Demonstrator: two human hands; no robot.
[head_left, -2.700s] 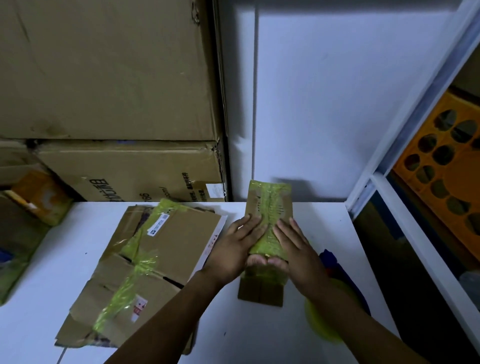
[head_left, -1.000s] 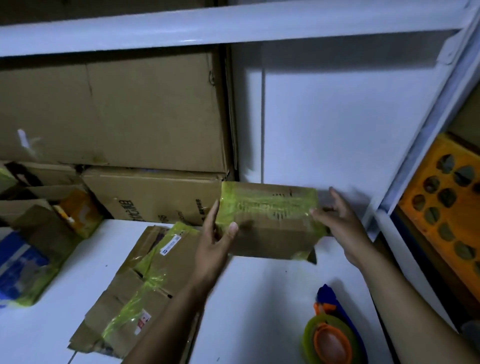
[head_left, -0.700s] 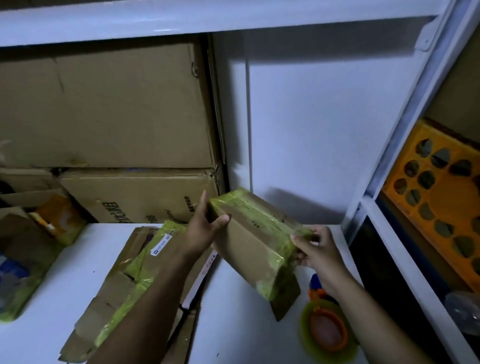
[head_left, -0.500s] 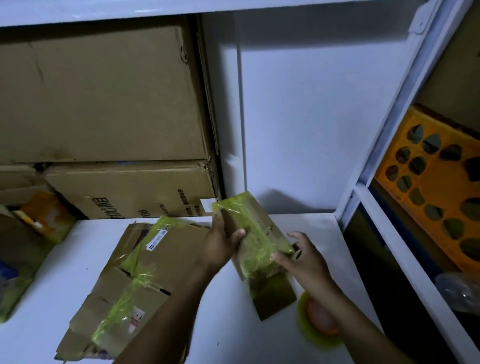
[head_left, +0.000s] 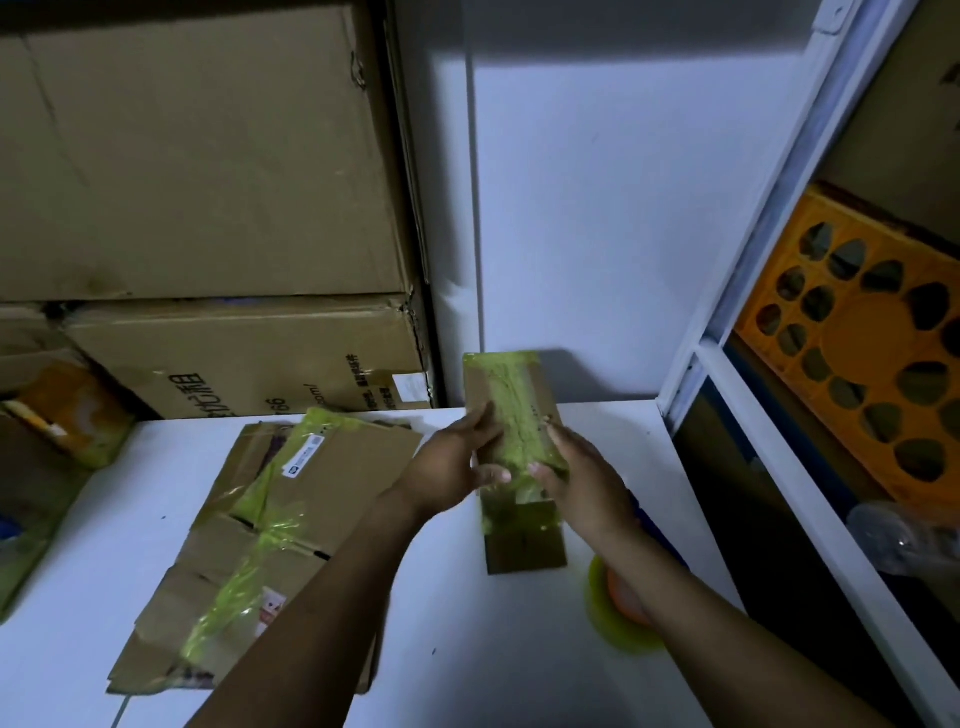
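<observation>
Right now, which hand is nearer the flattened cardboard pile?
Left. The left hand grips the left side of the taped box, just right of the flattened cardboard pile; the right hand holds its far side, the box between it and the pile.

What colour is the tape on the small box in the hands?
Yellow-green tape over the brown cardboard small box, clearest in the head view.
</observation>
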